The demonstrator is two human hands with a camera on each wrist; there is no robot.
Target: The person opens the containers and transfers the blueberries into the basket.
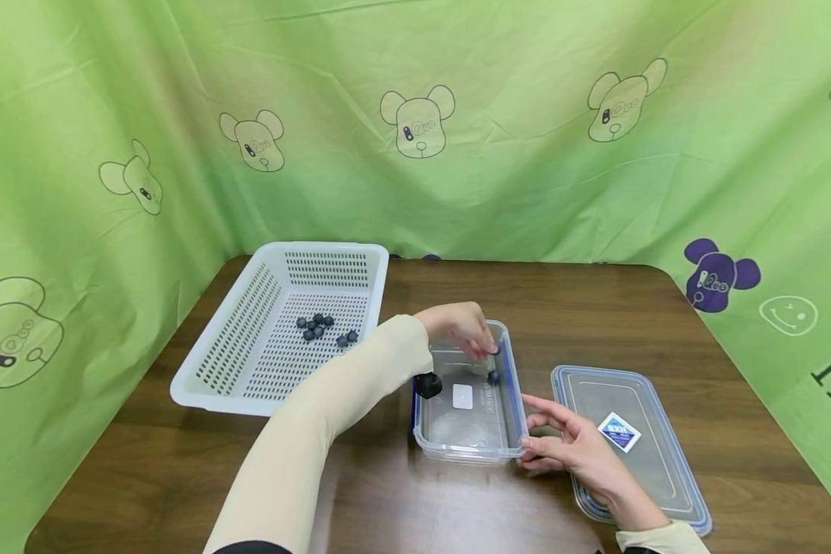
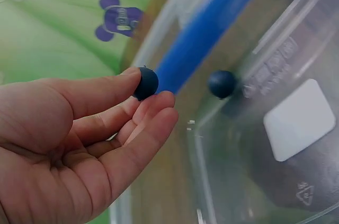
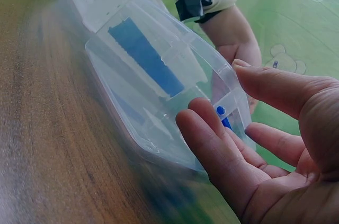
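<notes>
My left hand (image 1: pixel 460 327) is over the far part of a clear plastic food container (image 1: pixel 457 445). Between its thumb and fingertips it pinches a blueberry (image 2: pixel 146 83), held above the container. Another blueberry (image 2: pixel 222 84) lies inside on the container floor, near the right wall. At the container's near right corner is my right hand (image 1: pixel 578 450), its fingers extended along the outside of the wall. The right wrist view shows that hand (image 3: pixel 275 144) with spread, loosely bent fingers beside the container's clear wall (image 3: pixel 153 113).
A white perforated basket (image 1: pixel 211 402) stands at the left, with several blueberries (image 1: pixel 318 331) on its bottom. To the right, a clear lid with a blue edge (image 1: pixel 654 442) lies flat on the brown wooden table (image 1: pixel 561 308). A green printed curtain (image 1: pixel 512 192) hangs around the table.
</notes>
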